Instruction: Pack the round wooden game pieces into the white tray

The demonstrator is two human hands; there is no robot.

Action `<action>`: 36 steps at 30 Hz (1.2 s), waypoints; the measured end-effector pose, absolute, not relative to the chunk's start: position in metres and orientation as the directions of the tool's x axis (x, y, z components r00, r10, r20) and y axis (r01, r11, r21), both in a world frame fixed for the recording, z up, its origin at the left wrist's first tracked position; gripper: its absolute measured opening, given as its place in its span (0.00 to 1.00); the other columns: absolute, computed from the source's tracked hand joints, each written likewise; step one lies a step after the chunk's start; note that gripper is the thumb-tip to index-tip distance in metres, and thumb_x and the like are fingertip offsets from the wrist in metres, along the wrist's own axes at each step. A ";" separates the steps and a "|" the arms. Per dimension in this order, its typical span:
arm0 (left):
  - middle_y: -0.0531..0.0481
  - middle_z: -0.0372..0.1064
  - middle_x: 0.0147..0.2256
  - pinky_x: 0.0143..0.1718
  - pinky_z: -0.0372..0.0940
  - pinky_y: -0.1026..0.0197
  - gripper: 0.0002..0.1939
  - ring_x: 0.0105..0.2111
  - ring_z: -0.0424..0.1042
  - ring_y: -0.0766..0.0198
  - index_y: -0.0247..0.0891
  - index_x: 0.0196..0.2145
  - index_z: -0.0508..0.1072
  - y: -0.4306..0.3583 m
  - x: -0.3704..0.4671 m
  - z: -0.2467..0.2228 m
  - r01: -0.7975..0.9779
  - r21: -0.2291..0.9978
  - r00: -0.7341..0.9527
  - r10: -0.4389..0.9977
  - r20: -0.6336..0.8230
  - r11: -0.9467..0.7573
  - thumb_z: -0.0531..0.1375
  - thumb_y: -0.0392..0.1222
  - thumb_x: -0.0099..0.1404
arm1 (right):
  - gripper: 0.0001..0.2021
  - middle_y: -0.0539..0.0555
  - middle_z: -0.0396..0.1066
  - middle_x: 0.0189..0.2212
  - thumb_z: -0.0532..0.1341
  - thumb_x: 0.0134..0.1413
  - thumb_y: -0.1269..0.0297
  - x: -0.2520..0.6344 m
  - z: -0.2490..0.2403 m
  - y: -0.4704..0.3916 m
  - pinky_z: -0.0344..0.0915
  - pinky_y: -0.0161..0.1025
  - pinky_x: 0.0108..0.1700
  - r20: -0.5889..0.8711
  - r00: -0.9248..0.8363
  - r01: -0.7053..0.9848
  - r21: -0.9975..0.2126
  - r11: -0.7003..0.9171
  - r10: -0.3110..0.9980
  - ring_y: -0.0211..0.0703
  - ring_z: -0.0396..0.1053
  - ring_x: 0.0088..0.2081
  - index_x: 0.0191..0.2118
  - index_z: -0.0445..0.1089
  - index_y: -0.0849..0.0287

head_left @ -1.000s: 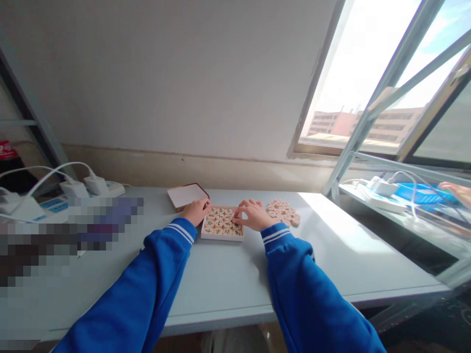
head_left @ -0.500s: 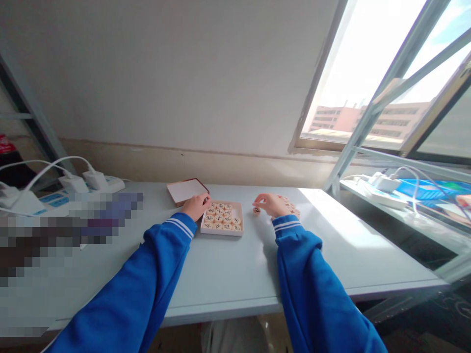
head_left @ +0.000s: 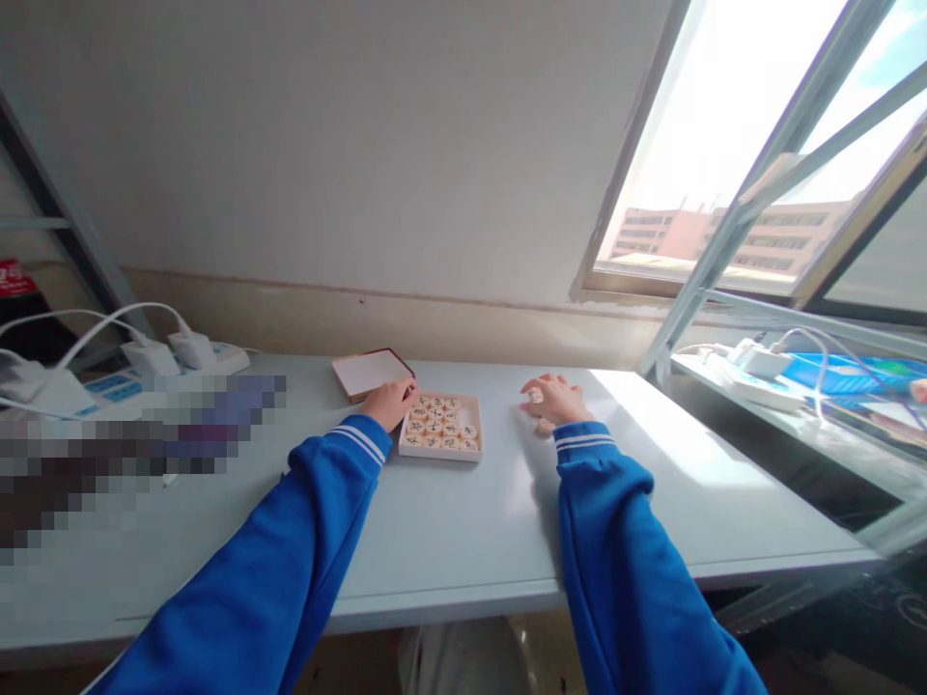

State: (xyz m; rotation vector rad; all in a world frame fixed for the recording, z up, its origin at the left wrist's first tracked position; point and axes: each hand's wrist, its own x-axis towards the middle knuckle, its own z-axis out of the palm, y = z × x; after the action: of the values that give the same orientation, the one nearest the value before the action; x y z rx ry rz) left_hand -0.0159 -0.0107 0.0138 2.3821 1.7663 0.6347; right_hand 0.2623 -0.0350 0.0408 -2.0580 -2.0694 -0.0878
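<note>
A shallow pale tray holding several round wooden discs with black marks lies on the grey table. My left hand rests curled against the tray's far left corner and holds it. My right hand is to the right of the tray, over a pile of loose discs that it mostly hides; one disc peeks out under the wrist. Its fingertips pinch a pale disc. Both arms wear blue sleeves with white-striped cuffs.
A flat lid with a brown rim lies just behind the tray. White power strips and chargers sit at the far left beside a blurred patch. A lower shelf with a charger and a blue item runs along the right under the open window; another person's hand shows at its edge.
My right hand lifted a disc out of the tray and carried it right to the loose pile. The left hand stayed on the tray's corner.
</note>
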 end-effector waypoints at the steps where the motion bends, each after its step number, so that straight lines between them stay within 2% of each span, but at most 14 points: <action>1: 0.47 0.71 0.33 0.33 0.58 0.64 0.12 0.34 0.69 0.61 0.39 0.35 0.68 -0.011 -0.016 0.014 0.889 0.330 0.236 0.935 0.266 -0.318 0.47 0.40 0.61 | 0.12 0.55 0.64 0.42 0.60 0.46 0.59 0.259 0.042 -0.036 0.53 0.48 0.46 0.227 -0.055 0.981 -0.168 0.095 0.972 0.50 0.57 0.46 0.39 0.69 0.51; 4: 0.48 0.71 0.33 0.31 0.58 0.64 0.12 0.34 0.69 0.60 0.39 0.35 0.68 -0.012 -0.015 0.014 0.892 0.328 0.229 0.936 0.267 -0.311 0.47 0.41 0.61 | 0.11 0.52 0.65 0.40 0.58 0.49 0.59 0.239 0.046 -0.042 0.55 0.40 0.45 0.232 -0.360 0.868 -0.272 0.416 0.904 0.42 0.59 0.43 0.40 0.69 0.51; 6: 0.48 0.71 0.32 0.30 0.58 0.64 0.12 0.34 0.69 0.60 0.39 0.35 0.68 -0.012 -0.015 0.014 0.894 0.327 0.225 0.937 0.267 -0.307 0.47 0.42 0.61 | 0.11 0.52 0.65 0.38 0.59 0.48 0.57 0.223 0.046 -0.047 0.55 0.39 0.45 0.158 -0.490 0.813 -0.270 0.515 0.857 0.42 0.59 0.43 0.39 0.70 0.51; 8: 0.48 0.71 0.32 0.30 0.58 0.64 0.12 0.34 0.69 0.60 0.39 0.35 0.68 -0.013 -0.015 0.014 0.894 0.329 0.223 0.938 0.265 -0.305 0.46 0.42 0.61 | 0.12 0.53 0.65 0.38 0.60 0.46 0.54 0.210 0.045 -0.053 0.54 0.42 0.44 0.129 -0.491 0.835 -0.212 0.508 0.861 0.45 0.58 0.43 0.37 0.71 0.49; 11: 0.47 0.71 0.32 0.31 0.58 0.63 0.13 0.34 0.69 0.59 0.39 0.36 0.68 -0.013 -0.015 0.015 0.897 0.332 0.215 0.944 0.251 -0.293 0.46 0.42 0.61 | 0.11 0.53 0.62 0.43 0.61 0.43 0.51 0.202 0.046 -0.059 0.50 0.46 0.44 0.192 -0.461 0.863 -0.131 0.489 0.866 0.48 0.56 0.45 0.33 0.73 0.46; 14: 0.47 0.71 0.33 0.32 0.59 0.63 0.13 0.35 0.69 0.59 0.40 0.36 0.68 -0.014 -0.015 0.017 0.905 0.325 0.204 0.950 0.238 -0.276 0.47 0.42 0.61 | 0.09 0.51 0.62 0.44 0.62 0.42 0.51 0.202 0.048 -0.061 0.49 0.45 0.43 0.192 -0.502 0.841 -0.122 0.528 0.844 0.47 0.56 0.45 0.31 0.74 0.44; 17: 0.46 0.71 0.34 0.33 0.59 0.63 0.12 0.35 0.69 0.60 0.40 0.37 0.68 -0.014 -0.015 0.018 0.910 0.312 0.207 0.952 0.224 -0.272 0.47 0.42 0.61 | 0.08 0.50 0.64 0.42 0.62 0.43 0.53 0.203 0.047 -0.058 0.49 0.43 0.42 0.166 -0.523 0.822 -0.162 0.547 0.836 0.45 0.57 0.43 0.32 0.73 0.46; 21: 0.46 0.71 0.34 0.33 0.59 0.63 0.13 0.35 0.69 0.60 0.40 0.38 0.68 -0.014 -0.015 0.019 0.918 0.289 0.213 0.952 0.220 -0.272 0.46 0.42 0.62 | 0.11 0.51 0.68 0.37 0.64 0.41 0.56 0.201 0.039 -0.054 0.48 0.41 0.42 0.188 -0.504 0.801 -0.263 0.537 0.843 0.44 0.58 0.43 0.33 0.71 0.52; 24: 0.46 0.71 0.33 0.31 0.59 0.63 0.13 0.35 0.69 0.58 0.39 0.37 0.68 -0.013 -0.015 0.017 0.923 0.276 0.209 0.950 0.231 -0.270 0.46 0.42 0.62 | 0.11 0.49 0.70 0.32 0.64 0.40 0.57 0.200 0.035 -0.050 0.48 0.40 0.42 0.143 -0.474 0.794 -0.357 0.492 0.869 0.41 0.62 0.39 0.32 0.70 0.54; 27: 0.46 0.71 0.34 0.31 0.59 0.63 0.13 0.35 0.69 0.59 0.40 0.36 0.68 -0.010 -0.016 0.015 0.912 0.278 0.234 0.940 0.249 -0.300 0.45 0.42 0.62 | 0.12 0.46 0.71 0.31 0.65 0.39 0.57 0.199 0.033 -0.047 0.49 0.39 0.41 0.106 -0.458 0.783 -0.422 0.457 0.883 0.38 0.64 0.35 0.32 0.70 0.55; 31: 0.46 0.71 0.33 0.32 0.59 0.64 0.12 0.35 0.70 0.60 0.40 0.37 0.67 -0.008 -0.017 0.013 0.909 0.276 0.250 0.938 0.242 -0.313 0.46 0.41 0.61 | 0.10 0.46 0.71 0.32 0.64 0.40 0.60 0.202 0.038 -0.045 0.53 0.35 0.38 0.195 -0.453 0.745 -0.454 0.489 0.870 0.36 0.64 0.33 0.32 0.70 0.55; 34: 0.46 0.71 0.35 0.33 0.59 0.63 0.12 0.36 0.69 0.59 0.40 0.37 0.67 -0.009 -0.017 0.014 0.907 0.291 0.241 0.941 0.236 -0.305 0.47 0.41 0.61 | 0.08 0.47 0.71 0.32 0.60 0.45 0.61 0.218 0.045 -0.047 0.56 0.34 0.35 0.262 -0.340 0.767 -0.478 0.428 0.903 0.36 0.65 0.32 0.34 0.70 0.53; 36: 0.45 0.71 0.35 0.33 0.59 0.63 0.12 0.36 0.69 0.59 0.39 0.37 0.67 -0.010 -0.017 0.015 0.904 0.302 0.237 0.943 0.234 -0.302 0.47 0.41 0.61 | 0.08 0.47 0.71 0.30 0.59 0.45 0.57 0.233 0.048 -0.048 0.57 0.35 0.34 0.236 -0.213 0.850 -0.434 0.299 0.948 0.38 0.65 0.31 0.34 0.71 0.50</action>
State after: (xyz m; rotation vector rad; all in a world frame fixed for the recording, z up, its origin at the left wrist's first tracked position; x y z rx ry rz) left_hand -0.0170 -0.0101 0.0146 2.3879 1.7903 0.5710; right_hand 0.2328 -0.0476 0.0476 -1.6002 -2.1203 0.2897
